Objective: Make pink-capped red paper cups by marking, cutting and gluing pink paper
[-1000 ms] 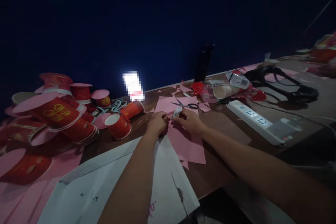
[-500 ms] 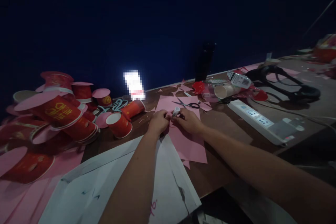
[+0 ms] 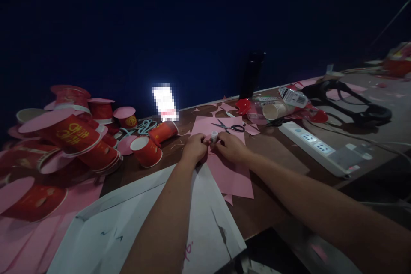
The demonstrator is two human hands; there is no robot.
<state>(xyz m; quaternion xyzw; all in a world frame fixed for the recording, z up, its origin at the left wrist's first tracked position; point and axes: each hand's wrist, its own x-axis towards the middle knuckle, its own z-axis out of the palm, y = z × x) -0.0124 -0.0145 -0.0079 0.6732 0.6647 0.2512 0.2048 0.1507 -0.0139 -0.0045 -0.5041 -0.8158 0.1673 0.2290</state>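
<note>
My right hand point(image 3: 233, 147) is closed around a small white tube, by its look a glue stick point(image 3: 213, 137), standing nearly upright over pink paper. Close beside it, my left hand point(image 3: 194, 147) has its fingers pinched at a small piece of pink paper point(image 3: 208, 140), mostly hidden by the fingers. Under both hands lies a pink sheet point(image 3: 233, 182). Scissors point(image 3: 227, 126) with dark handles rest on its far part, blades apart. A red paper cup point(image 3: 146, 152) lies tilted left of my left hand, with another red cup point(image 3: 164, 132) on its side behind it.
Many red cups with pink discs point(image 3: 77, 132) are heaped at the left. A white board point(image 3: 128, 218) lies under my left forearm. To the right are a power strip point(image 3: 311, 147), bagged paper cups point(image 3: 276, 110) and a black strap-like object point(image 3: 349, 102). A lit screen point(image 3: 165, 102) stands behind.
The glue stick has gone from leaning to nearly upright and shifted slightly left. Both hands stay in almost the same place.
</note>
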